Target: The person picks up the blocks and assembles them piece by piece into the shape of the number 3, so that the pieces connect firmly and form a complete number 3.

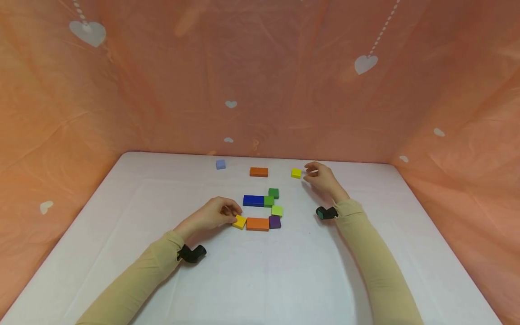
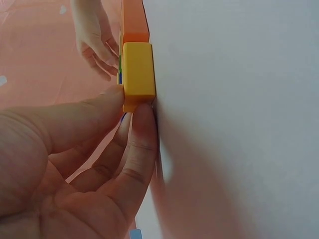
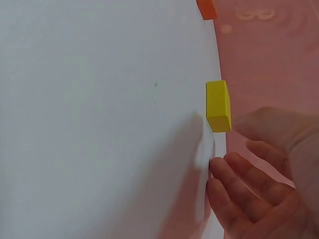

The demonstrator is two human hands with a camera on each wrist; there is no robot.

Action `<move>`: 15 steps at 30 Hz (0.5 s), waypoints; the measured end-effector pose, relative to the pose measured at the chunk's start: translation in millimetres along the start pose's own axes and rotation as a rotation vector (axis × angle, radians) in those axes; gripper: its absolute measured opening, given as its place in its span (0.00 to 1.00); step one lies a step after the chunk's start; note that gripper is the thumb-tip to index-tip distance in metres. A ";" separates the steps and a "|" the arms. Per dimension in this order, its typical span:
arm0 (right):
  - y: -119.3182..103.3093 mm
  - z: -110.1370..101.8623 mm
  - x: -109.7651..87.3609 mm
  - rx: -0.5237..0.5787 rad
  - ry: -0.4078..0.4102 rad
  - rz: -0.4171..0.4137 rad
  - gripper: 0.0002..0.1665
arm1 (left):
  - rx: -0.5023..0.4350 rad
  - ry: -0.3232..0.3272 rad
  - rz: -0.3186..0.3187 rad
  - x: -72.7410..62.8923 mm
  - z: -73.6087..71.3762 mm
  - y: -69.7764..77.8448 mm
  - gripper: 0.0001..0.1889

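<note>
My left hand (image 1: 214, 213) pinches a golden-yellow block (image 2: 138, 69) between thumb and index finger, down at the table. This block sits slightly turned at the left end of an orange bar-shaped block (image 1: 257, 224). On the far right side, my right hand (image 1: 321, 177) is beside a bright yellow block (image 1: 296, 173), its fingers loosely bent. In the right wrist view the thumb is close to that block (image 3: 218, 106), and the other fingers are spread apart below it with nothing between them.
A purple block (image 1: 275, 222) adjoins the near orange one. Behind it are lime (image 1: 277, 211), green (image 1: 269, 201) and darker green (image 1: 274, 193) blocks, plus a long blue block (image 1: 253, 201). Farther back lie a light blue block (image 1: 220, 164) and another orange block (image 1: 258, 172) on the white table (image 1: 260, 280).
</note>
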State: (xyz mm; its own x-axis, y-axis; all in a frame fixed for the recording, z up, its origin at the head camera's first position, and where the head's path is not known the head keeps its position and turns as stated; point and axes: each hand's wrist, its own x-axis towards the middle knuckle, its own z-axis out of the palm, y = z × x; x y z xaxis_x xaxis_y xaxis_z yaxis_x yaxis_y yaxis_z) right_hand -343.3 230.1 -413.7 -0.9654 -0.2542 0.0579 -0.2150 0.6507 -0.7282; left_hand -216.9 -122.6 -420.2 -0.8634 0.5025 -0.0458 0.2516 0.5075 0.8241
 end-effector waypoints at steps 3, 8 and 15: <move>-0.7 -0.2 1.3 -0.005 -0.020 0.006 0.25 | -0.005 0.001 -0.003 0.0 0.0 -0.2 0.09; -4.0 1.7 2.5 0.006 -0.051 0.022 0.27 | -0.004 0.002 -0.002 -0.1 -0.3 -0.3 0.09; -7.7 7.0 3.8 -0.007 -0.058 0.017 0.26 | 0.001 -0.003 -0.005 0.0 0.0 0.2 0.09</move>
State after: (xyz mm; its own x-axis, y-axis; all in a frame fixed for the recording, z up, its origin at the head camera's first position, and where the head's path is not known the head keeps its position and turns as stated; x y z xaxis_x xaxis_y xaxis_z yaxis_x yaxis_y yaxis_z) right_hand -344.3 219.1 -412.7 -0.9588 -0.2840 0.0060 -0.2000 0.6601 -0.7241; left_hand -216.9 -122.5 -420.0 -0.8633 0.5021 -0.0514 0.2480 0.5107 0.8232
